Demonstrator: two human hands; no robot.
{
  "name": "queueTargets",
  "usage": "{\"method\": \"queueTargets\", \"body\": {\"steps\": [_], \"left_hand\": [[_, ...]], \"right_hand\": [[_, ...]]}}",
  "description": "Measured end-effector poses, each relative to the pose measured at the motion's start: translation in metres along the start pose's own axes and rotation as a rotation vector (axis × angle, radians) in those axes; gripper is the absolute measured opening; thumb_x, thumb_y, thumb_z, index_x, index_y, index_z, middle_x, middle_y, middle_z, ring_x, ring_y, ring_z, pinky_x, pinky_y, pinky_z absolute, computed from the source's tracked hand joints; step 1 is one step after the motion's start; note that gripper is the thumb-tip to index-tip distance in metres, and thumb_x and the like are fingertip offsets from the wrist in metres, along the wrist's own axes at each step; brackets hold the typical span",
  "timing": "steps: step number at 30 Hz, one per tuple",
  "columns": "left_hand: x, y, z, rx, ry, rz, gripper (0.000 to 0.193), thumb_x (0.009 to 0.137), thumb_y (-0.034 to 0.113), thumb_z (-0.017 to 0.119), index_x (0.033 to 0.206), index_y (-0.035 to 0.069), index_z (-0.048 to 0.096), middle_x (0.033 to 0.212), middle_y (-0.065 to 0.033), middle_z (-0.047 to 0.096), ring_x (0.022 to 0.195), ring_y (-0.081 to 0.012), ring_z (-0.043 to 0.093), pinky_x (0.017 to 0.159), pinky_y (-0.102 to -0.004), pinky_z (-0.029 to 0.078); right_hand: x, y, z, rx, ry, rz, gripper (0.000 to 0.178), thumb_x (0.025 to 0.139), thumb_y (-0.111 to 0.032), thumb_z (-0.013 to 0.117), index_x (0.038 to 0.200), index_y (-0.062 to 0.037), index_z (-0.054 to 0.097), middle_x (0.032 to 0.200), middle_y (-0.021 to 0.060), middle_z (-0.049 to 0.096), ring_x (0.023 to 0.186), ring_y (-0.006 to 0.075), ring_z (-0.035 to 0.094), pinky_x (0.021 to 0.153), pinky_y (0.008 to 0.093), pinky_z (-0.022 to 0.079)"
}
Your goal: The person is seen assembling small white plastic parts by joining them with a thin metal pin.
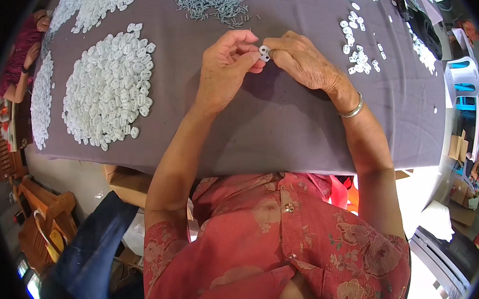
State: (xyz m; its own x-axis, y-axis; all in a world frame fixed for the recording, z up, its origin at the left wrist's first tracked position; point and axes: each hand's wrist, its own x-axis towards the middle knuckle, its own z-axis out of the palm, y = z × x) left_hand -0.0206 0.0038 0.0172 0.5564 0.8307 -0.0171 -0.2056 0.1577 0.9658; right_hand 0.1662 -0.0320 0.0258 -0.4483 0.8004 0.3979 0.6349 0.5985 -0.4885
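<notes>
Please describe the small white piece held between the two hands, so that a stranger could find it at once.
On the grey table cloth, the left hand and right hand meet at the middle. Pinched between their fingertips is the small white oval piece. Unlike the heaped white pieces lying at the left, it alone is lifted.

The surface (pixel 281 119) wears a plain grey-purple cloth. White plastic pieces (pixel 109 86) lie heaped toward its left edge, grey pins (pixel 211 2) at the far edge. The blouse (pixel 289 245) is faded red with a floral pattern; the bangle (pixel 352 109) is silver.
</notes>
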Motion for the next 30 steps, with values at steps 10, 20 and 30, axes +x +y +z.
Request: {"method": "queueTargets", "body": {"steps": [10, 20, 30], "left_hand": [[0.001, 0.0, 0.001, -0.022, 0.021, -0.026, 0.011, 0.084, 0.001, 0.063, 0.094, -0.001, 0.062, 0.08, -0.0058, 0.062, 0.071, -0.0104, 0.06, 0.065, -0.0232, 0.053], [0.001, -0.003, 0.003, -0.01, 0.044, 0.061, 0.011, 0.083, -0.001, 0.062, 0.094, -0.001, 0.062, 0.079, -0.0054, 0.062, 0.068, -0.0099, 0.058, 0.063, -0.0248, 0.052], [0.0, 0.002, 0.001, -0.081, 0.169, 0.098, 0.01, 0.08, -0.003, 0.065, 0.089, -0.001, 0.062, 0.08, -0.0046, 0.062, 0.072, -0.0081, 0.059, 0.063, -0.0219, 0.051]], "right_hand": [[-0.003, -0.005, 0.002, -0.037, -0.049, 0.18, 0.016, 0.086, -0.015, 0.043, 0.077, -0.0061, 0.052, 0.066, 0.0106, 0.053, 0.063, 0.0338, 0.048, 0.07, 0.0397, 0.041], [-0.001, -0.009, 0.002, -0.047, -0.091, 0.186, 0.014, 0.084, -0.016, 0.046, 0.08, -0.0029, 0.049, 0.071, 0.0118, 0.05, 0.066, 0.0305, 0.046, 0.071, 0.0392, 0.04], [0.006, -0.016, 0.016, -0.093, 0.215, 0.159, 0.027, 0.074, -0.012, 0.071, 0.096, -0.004, 0.056, 0.079, 0.008, 0.056, 0.07, 0.0258, 0.055, 0.067, 0.0365, 0.047]]}}
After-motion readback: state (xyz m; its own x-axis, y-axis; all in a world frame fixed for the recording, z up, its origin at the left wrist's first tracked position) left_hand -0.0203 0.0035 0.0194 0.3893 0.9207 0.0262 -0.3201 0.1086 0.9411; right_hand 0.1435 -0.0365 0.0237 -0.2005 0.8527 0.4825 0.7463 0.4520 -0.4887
